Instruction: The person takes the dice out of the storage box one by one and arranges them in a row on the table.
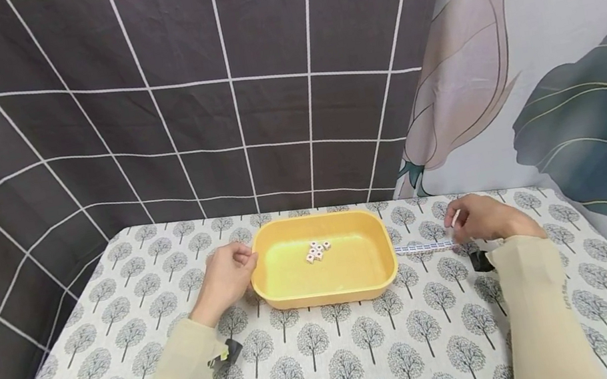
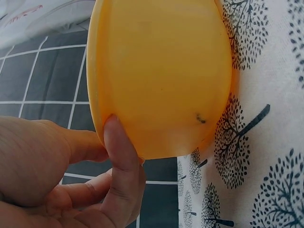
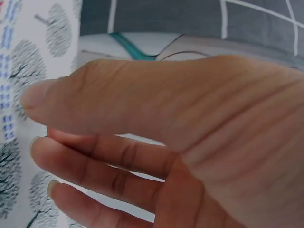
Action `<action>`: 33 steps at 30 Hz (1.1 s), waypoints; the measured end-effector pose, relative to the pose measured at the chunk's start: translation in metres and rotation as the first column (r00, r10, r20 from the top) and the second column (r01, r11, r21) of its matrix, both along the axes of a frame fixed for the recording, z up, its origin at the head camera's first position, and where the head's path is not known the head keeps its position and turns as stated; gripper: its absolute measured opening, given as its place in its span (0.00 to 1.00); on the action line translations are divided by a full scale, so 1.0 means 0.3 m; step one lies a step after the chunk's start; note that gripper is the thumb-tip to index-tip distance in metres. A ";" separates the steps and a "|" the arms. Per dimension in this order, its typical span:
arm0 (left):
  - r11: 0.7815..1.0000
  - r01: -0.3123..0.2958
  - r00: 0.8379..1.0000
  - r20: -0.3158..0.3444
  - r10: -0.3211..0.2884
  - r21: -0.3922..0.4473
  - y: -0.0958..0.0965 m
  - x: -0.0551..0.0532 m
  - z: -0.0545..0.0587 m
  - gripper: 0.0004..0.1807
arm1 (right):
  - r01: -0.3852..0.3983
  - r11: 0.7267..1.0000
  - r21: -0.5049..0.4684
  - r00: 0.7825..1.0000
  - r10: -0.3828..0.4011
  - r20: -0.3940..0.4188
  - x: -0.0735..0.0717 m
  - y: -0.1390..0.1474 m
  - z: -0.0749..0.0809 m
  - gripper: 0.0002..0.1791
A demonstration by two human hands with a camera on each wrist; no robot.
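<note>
A yellow plastic basin (image 1: 328, 295) sits on the table, with several small white dice (image 1: 315, 254) showing red dots clustered on its floor. My left hand (image 1: 227, 276) pinches the basin's left end at the rim; in the left wrist view a finger (image 2: 119, 147) lies against the outer wall. To the right of the basin runs a straight row of white dice with blue dots (image 1: 425, 248). Over its right end hovers my right hand (image 1: 482, 217), fingers loosely bent. No object shows between thumb and fingers in the right wrist view, where the dice row (image 3: 6, 76) lies beyond the thumb tip.
A cloth printed with grey trees (image 1: 344, 368) covers the table. Behind it hangs a dark curtain with a white grid (image 1: 278, 113); at the right is a light curtain with a large flower and leaves (image 1: 459, 67). Small black devices (image 1: 481, 261) are worn at both wrists.
</note>
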State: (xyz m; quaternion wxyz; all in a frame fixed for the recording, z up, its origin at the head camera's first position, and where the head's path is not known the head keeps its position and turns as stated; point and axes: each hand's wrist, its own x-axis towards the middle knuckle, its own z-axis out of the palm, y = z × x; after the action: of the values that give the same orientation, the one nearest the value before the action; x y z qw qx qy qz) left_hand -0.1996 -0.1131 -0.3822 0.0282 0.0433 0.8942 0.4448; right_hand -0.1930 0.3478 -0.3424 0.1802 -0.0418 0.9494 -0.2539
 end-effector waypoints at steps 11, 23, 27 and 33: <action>1.000 0.000 1.000 0.007 0.000 -0.003 -0.002 0.002 0.003 0.12 | -0.055 0.998 0.029 0.981 0.059 -0.186 0.004 -0.092 0.065 0.08; 1.000 -0.009 1.000 0.012 0.009 0.004 -0.001 0.000 0.004 0.12 | -0.119 0.992 0.043 0.926 0.127 -0.357 -0.013 -0.223 0.075 0.05; 1.000 -0.007 1.000 0.009 0.007 0.004 0.000 0.002 0.005 0.12 | -0.145 0.989 0.016 0.911 0.139 -0.389 -0.023 -0.278 0.062 0.06; 1.000 -0.004 1.000 0.014 0.004 0.007 -0.002 0.003 0.003 0.12 | -0.163 0.986 -0.030 0.896 0.135 -0.423 -0.036 -0.360 0.037 0.07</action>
State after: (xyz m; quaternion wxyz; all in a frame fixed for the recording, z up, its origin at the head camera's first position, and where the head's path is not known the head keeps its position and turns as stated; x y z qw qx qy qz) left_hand -0.1987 -0.1137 -0.3813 0.0334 0.0386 0.8924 0.4483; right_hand -0.2037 0.2397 -0.3313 -0.0107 -0.1736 0.9512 -0.2550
